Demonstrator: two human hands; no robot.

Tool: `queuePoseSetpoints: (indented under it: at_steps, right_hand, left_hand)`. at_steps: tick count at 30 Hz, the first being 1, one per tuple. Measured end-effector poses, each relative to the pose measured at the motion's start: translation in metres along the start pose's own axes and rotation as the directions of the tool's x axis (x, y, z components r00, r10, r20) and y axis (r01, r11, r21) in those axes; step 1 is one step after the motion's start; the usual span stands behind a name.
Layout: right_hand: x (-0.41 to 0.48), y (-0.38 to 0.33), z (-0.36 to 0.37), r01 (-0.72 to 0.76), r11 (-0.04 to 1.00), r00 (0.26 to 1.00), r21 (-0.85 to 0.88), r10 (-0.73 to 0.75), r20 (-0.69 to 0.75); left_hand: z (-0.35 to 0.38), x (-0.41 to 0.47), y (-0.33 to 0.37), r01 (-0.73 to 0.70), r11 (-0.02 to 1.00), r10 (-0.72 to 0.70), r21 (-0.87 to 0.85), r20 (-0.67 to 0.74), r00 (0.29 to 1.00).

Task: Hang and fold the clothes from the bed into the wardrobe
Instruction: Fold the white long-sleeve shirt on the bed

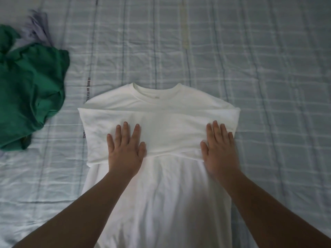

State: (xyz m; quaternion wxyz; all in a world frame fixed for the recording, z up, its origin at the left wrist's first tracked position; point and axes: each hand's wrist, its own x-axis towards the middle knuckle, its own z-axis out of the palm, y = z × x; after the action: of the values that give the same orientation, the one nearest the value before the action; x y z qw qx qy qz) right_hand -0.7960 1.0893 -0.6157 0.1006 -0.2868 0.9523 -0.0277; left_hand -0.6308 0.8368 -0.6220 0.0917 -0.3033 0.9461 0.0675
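Observation:
A white T-shirt (161,108) lies flat on the bed, collar away from me, with both sleeves folded across its chest. My left hand (126,149) presses flat on the left part of the folded sleeves, fingers straight and spread. My right hand (220,147) presses flat on the right part, slightly blurred. The shirt's lower body runs toward me between my forearms and out of the frame's bottom edge.
A crumpled green garment (32,90) lies at the left edge of the bed, with a lavender garment (36,31) behind it. The pale blue checked bedsheet (268,68) stretches around the shirt to the right and far side.

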Motion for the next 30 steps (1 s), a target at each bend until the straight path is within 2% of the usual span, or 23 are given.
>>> queuePoseSetpoints:
  at_steps: [5, 9, 15, 17, 20, 21, 24, 27, 30]
  right_hand:
    - [0.002, 0.003, 0.008, -0.017, 0.999, 0.999, -0.033, 0.019, 0.041]
    - [-0.013, -0.009, -0.004, -0.031, 0.999, 1.000, 0.011, 0.031, -0.006]
    - [-0.118, -0.040, 0.000, 0.032, 0.987, 0.999, 0.159, -0.027, -0.035]
    - [-0.165, -0.045, 0.012, -0.044, 0.979, 0.999, 0.198, 0.047, -0.009]
    - [-0.226, -0.047, 0.027, -0.307, 0.907, 0.952, 0.289, 0.297, 0.078]
    - [-0.244, -0.051, 0.030, -0.390, 0.863, 0.920, 0.319, 0.375, 0.111]
    - [-0.284, -0.062, 0.026, -0.560, 0.692, 0.822, 0.455, 0.533, 0.202]
    - [-0.302, -0.069, 0.013, -0.660, 0.577, 0.736, 0.482, 0.626, 0.258]
    - [-0.297, -0.062, 0.002, -0.768, 0.381, 0.603, 0.515, 0.703, 0.378]
  left_hand:
    - [0.009, 0.000, -0.012, -0.037, 0.999, 0.036, 0.028, 0.029, 0.999]
    - [-0.003, -0.014, -0.017, -0.075, 0.997, 0.076, -0.017, 0.056, 0.996]
    - [-0.013, -0.097, -0.059, -0.088, 0.990, 0.093, -0.110, 0.043, 0.995]
    - [-0.010, -0.133, -0.081, -0.052, 0.991, 0.061, -0.125, 0.074, 0.995]
    - [-0.008, -0.180, -0.107, 0.092, 0.972, -0.061, -0.217, 0.145, 0.988]
    - [-0.010, -0.195, -0.114, 0.178, 0.939, -0.122, -0.296, 0.197, 0.973]
    - [-0.016, -0.237, -0.124, 0.440, 0.749, -0.284, -0.495, 0.360, 0.889]
    - [-0.021, -0.261, -0.128, 0.597, 0.634, -0.394, -0.492, 0.459, 0.796]
    - [-0.026, -0.269, -0.137, 0.741, 0.554, -0.373, -0.378, 0.684, 0.628]
